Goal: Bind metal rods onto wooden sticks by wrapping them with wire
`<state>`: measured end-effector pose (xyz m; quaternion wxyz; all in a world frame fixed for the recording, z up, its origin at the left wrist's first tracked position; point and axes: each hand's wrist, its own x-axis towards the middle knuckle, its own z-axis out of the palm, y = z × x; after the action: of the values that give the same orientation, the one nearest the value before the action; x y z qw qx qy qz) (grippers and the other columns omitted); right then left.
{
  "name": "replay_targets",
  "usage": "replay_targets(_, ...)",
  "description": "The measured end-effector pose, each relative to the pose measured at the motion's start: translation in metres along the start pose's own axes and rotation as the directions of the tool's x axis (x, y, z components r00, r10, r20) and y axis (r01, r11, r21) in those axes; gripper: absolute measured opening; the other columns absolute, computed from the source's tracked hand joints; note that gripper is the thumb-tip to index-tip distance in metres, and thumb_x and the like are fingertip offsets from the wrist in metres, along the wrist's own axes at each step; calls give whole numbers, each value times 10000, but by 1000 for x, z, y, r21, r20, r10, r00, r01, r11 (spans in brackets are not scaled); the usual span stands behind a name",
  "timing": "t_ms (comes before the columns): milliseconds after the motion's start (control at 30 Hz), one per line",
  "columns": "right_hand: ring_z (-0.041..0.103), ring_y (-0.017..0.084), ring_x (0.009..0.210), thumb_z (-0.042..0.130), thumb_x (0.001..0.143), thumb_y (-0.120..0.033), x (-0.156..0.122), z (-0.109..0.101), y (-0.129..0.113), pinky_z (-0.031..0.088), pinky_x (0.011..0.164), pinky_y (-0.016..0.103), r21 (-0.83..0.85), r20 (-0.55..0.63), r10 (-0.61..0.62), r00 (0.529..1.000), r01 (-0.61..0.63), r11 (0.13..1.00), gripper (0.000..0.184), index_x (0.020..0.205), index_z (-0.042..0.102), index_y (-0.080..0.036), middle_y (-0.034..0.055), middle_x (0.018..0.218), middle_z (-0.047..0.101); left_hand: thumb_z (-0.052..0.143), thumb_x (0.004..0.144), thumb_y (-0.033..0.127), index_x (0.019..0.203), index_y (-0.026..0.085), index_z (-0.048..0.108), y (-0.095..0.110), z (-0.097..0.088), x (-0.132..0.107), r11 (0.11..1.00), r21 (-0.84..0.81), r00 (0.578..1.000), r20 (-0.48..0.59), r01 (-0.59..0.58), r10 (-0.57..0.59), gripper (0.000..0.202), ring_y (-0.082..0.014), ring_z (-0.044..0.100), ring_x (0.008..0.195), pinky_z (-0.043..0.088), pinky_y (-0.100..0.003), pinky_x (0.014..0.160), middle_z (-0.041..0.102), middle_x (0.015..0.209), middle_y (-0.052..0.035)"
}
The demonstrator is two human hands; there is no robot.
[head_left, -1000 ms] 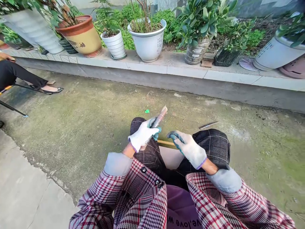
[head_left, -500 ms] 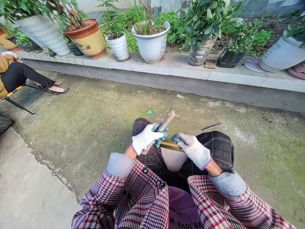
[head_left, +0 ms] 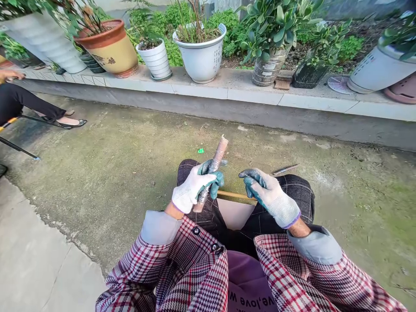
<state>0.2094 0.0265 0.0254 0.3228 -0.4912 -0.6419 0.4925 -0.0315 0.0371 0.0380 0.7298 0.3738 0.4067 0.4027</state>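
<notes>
My left hand (head_left: 195,185), in a white glove with grey-green coated fingers, is closed around a brownish tube (head_left: 220,149). Thin silvery wire (head_left: 203,196) is wound round the tube's middle, and both tube ends stick out bare. The tube leans with its upper end away from me. To the right, my right hand (head_left: 269,195), gloved alike, has its fingers pinched together. A very thin strand seems to run from the winding to those fingertips; most of it is too fine to follow. Between my thighs, below the hands, lies a yellowish bar (head_left: 237,195).
A dark rod (head_left: 286,169) lies on the ground beyond my right knee, and a green scrap (head_left: 200,151) ahead. Potted plants line a low ledge (head_left: 208,92) across the back. At far left, another person's legs (head_left: 39,104) show beside a folding seat.
The tube has turned more upright in my left hand, its upper end rising and moving left. My right hand has drawn slightly away to the right. The view has shifted a little.
</notes>
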Motion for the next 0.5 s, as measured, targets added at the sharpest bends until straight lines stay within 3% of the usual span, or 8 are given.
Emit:
replay_targets(167,633,163,744,484,1022,-355,-11,-1,-10,468,722,280,-226,57,-124,991,133,965,254,1035,706,-233,24,872,712,706,763,237,1259,152,591,0,6,-1,1000,-22,1000,-3,-2,2,517,-110,572,422,474,-237,398,661,712,26)
replay_targets(300,673,174,759,493,1014,-291,-17,7,-10,466,712,280,-331,72,-199,977,212,919,204,1007,690,-236,28,881,734,699,753,276,1222,151,598,2,12,1,1000,-5,999,-42,7,-7,496,-107,546,412,443,-239,385,639,704,29)
replay_targets(400,679,180,758,489,1006,-253,-17,10,-9,455,690,279,-457,142,-270,952,305,835,190,1034,674,-223,36,864,731,697,730,282,1089,144,622,1,15,4,979,201,993,-120,24,0,392,-97,516,416,425,-238,401,591,674,43)
replay_targets(500,673,191,731,475,993,-214,-12,5,-11,424,640,288,-636,242,-341,908,414,651,202,1025,674,-200,52,839,725,673,745,247,1052,155,637,-5,19,7,824,564,991,-134,52,29,323,-101,527,499,434,-235,478,595,690,35)
